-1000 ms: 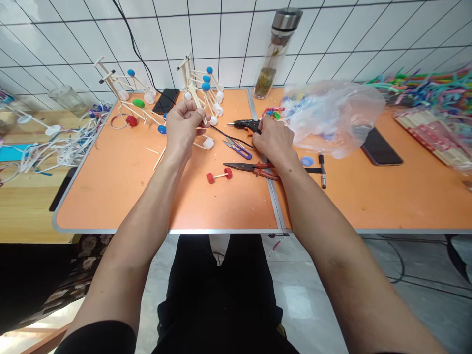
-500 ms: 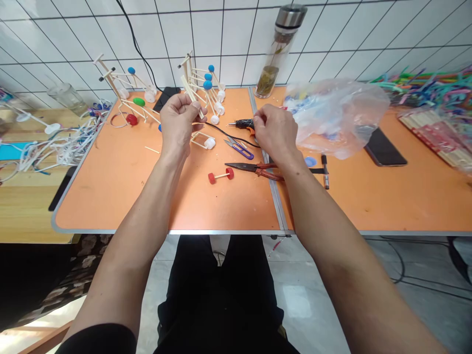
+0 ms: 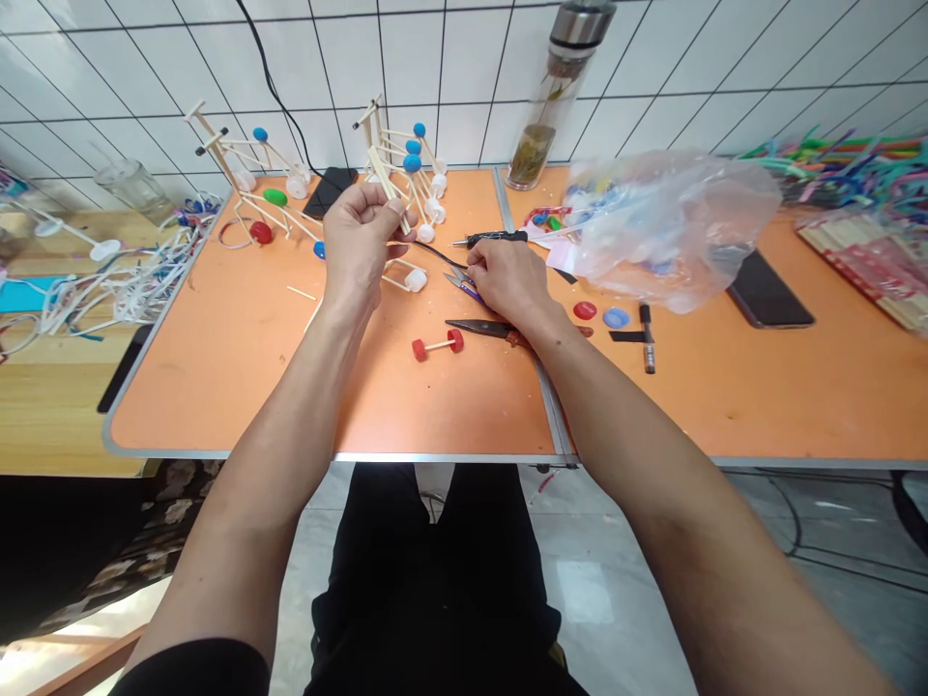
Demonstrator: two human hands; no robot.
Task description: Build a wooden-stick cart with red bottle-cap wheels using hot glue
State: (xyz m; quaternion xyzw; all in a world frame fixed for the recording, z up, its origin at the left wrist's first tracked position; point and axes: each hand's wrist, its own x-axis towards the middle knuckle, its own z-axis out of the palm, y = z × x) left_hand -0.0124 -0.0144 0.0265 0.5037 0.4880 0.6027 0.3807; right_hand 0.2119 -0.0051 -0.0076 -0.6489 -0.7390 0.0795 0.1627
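My left hand (image 3: 362, 237) is closed in a pinch around pale wooden sticks (image 3: 384, 181), which point up and away from me. Below its fingers lies a small stick frame with a white cap wheel (image 3: 416, 280). My right hand (image 3: 507, 280) is curled over the handles of purple thread snips (image 3: 461, 283); whether it grips them is hidden. Just behind it rests a black glue gun (image 3: 497, 238). Under its wrist are red-handled long-nose pliers (image 3: 478, 329). Nearer me lies a stick axle with two red cap wheels (image 3: 439, 345).
Stick models with coloured caps (image 3: 274, 196) stand at the back left. Behind the right hand are a tea bottle (image 3: 540, 126) and a clear plastic bag (image 3: 674, 232). A phone (image 3: 769, 290), a marker (image 3: 648, 338) and loose caps (image 3: 616, 317) lie on the right.
My right hand has moved left and toward me, from beside the glue gun to over the snips' handles. The left hand still holds the sticks; the view has shifted slightly.
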